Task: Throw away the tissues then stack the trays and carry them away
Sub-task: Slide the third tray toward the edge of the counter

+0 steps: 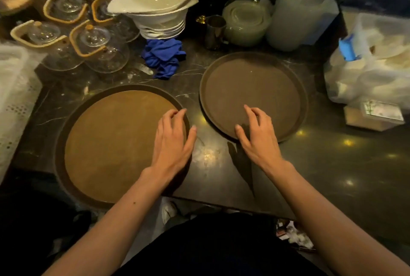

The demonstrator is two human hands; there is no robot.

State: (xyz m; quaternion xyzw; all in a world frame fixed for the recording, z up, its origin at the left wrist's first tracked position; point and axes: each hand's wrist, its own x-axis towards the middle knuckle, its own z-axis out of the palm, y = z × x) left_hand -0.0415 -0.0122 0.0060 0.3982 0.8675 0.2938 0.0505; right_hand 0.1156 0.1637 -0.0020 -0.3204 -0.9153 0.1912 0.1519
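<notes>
Two round brown trays lie side by side on a dark marble counter. The larger, lighter tray (111,142) sits at the left and overhangs the near edge. The smaller, darker tray (255,89) sits at the right. My left hand (173,140) hovers over the right rim of the larger tray, fingers spread and curled, holding nothing. My right hand (257,134) rests with its fingertips on the near left part of the darker tray, fingers apart. No tissues lie on either tray.
Behind the trays are several glass teapots (93,47), a stack of white bowls (159,14), a blue cloth (164,57), a metal jug (214,32) and stacked glass plates (246,23). White bags (368,69) crowd the right, a white basket (15,89) the left.
</notes>
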